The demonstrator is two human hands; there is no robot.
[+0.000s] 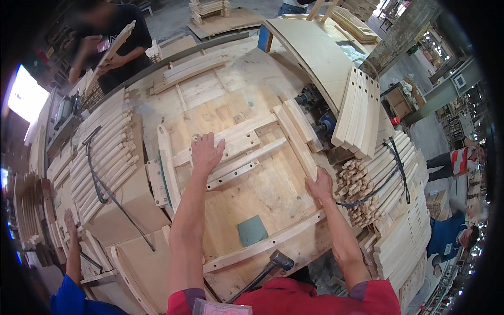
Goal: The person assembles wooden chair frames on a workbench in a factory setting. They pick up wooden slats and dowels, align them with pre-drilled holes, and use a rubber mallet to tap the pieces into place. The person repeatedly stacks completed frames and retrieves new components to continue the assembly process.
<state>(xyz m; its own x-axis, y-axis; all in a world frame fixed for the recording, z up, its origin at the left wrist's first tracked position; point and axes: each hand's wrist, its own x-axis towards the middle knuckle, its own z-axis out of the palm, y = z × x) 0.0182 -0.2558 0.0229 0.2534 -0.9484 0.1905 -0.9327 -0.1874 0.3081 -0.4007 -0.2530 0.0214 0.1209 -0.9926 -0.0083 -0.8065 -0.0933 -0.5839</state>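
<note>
A wooden frame of pale slats lies in front of me on a plywood work board (283, 184). My left hand (208, 153) rests with fingers spread on a wide wooden slat (239, 139) with holes. My right hand (319, 186) is closed round the near end of a long wooden leg (297, 144) at the frame's right side. Another wooden leg (166, 160) stands along the left side. A narrow drilled strip (233, 176) lies below the slats. Nearer me are a green pad (252, 231), a wooden rail (265, 244) along the board, and a black-headed mallet (282, 260).
Stacked wooden sticks (107, 152) lie at left, with a dark strap over them. More bundled sticks (362, 184) and leaning boards (358, 113) stand at right, beside clamping hardware (325, 123). A co-worker (115, 47) holds a wooden piece at far left; another co-worker's hand (71, 223) is at near left.
</note>
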